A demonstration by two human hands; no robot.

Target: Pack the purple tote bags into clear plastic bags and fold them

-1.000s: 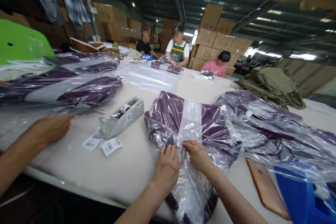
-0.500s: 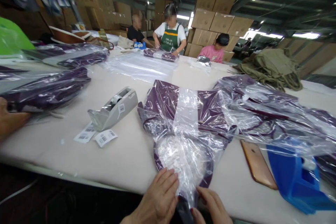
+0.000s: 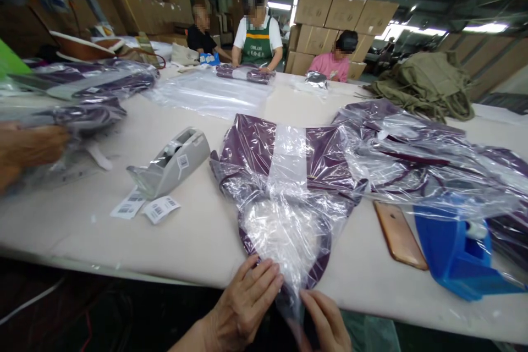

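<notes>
A purple bag [image 3: 251, 146] in clear plastic wrap lies on the table, its wrap narrowing toward the front edge. My left hand [image 3: 247, 300] rests on the left side of the gathered plastic, its fingers lying side by side over it. At the right side, my right hand [image 3: 325, 319] pinches the narrow end of the plastic wrap [image 3: 295, 280]. Below the table edge, the tail of the wrap hangs between both hands. A white strip [image 3: 287, 154] runs down the middle of the bag.
A grey tape dispenser [image 3: 171, 162] and barcode labels [image 3: 159, 209] lie left. At right are a phone [image 3: 400, 235], a blue dispenser [image 3: 454, 247] and more wrapped purple bags [image 3: 412, 159]. Another person's hand [image 3: 33, 146] reaches in from the left. Several people sit or stand across the table.
The view has shifted, so the table items appear higher. The other person's hand at left has moved inward with its wrapped bag. My hands remain at the plastic's narrow end.
</notes>
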